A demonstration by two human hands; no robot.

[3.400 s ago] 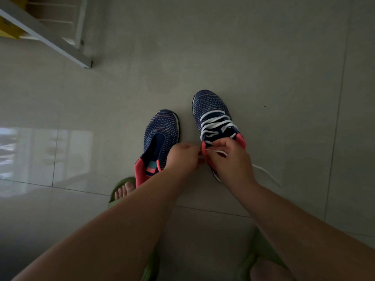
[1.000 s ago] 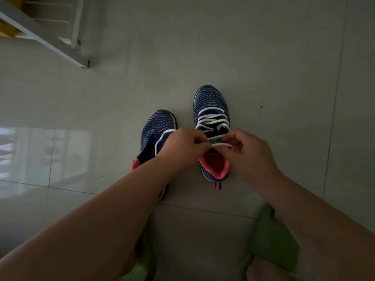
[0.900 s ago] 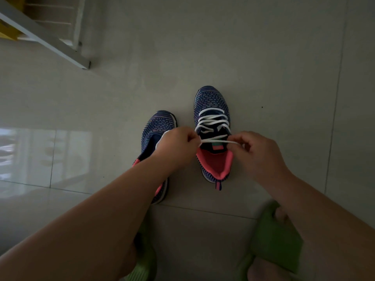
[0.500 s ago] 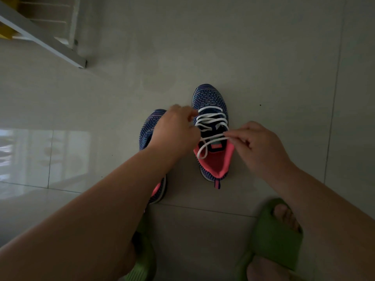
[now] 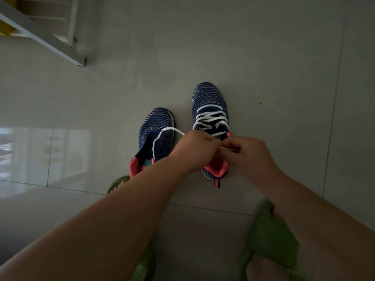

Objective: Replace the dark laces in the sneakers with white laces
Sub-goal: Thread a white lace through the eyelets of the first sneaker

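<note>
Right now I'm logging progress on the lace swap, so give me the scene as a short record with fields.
right sneaker: white lace threaded through its eyelets
left sneaker: no lace threaded; a loose white loop lies over it
left hand: pinches the lace
right hand: pinches the lace
setting: tiled floor, green slippers on the feet

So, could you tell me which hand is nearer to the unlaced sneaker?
Left. The left hand is just beside the unlaced sneaker, trailing white lace across it; the right hand is farther off, over the laced sneaker.
</note>
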